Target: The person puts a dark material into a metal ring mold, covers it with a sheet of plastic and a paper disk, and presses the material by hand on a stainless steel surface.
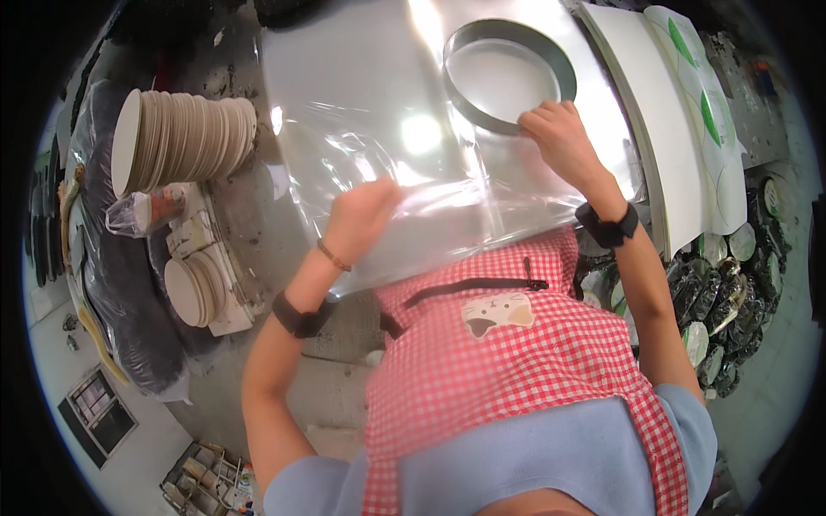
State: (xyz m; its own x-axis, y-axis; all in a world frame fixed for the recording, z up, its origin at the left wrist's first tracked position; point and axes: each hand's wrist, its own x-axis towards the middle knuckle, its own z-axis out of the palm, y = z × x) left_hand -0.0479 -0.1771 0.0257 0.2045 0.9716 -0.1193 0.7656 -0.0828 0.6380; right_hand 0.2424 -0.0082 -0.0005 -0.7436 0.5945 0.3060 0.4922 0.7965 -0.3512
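Observation:
A stack of clear plastic sheets (344, 77) covers the work surface before me, creased and shiny along its near side. On it, toward the right, rests a wide dark grey ring (463, 105), with plastic showing through its middle. My right hand (555, 129) is closed at the ring's near rim, the fingers curled against it. Over the near left part of the sheets is my left hand (366, 213), its fingers curled in and blurred by motion. Whatever it may hold against the plastic is hidden.
Left of the sheets lies a long row of round pale discs (185, 142), with a shorter stack of discs (194, 291) nearer me. A white stack of sheets (641, 129) and a green-marked plastic roll (701, 120) flank the right. Beyond are black plastic-wrapped bundles (718, 301).

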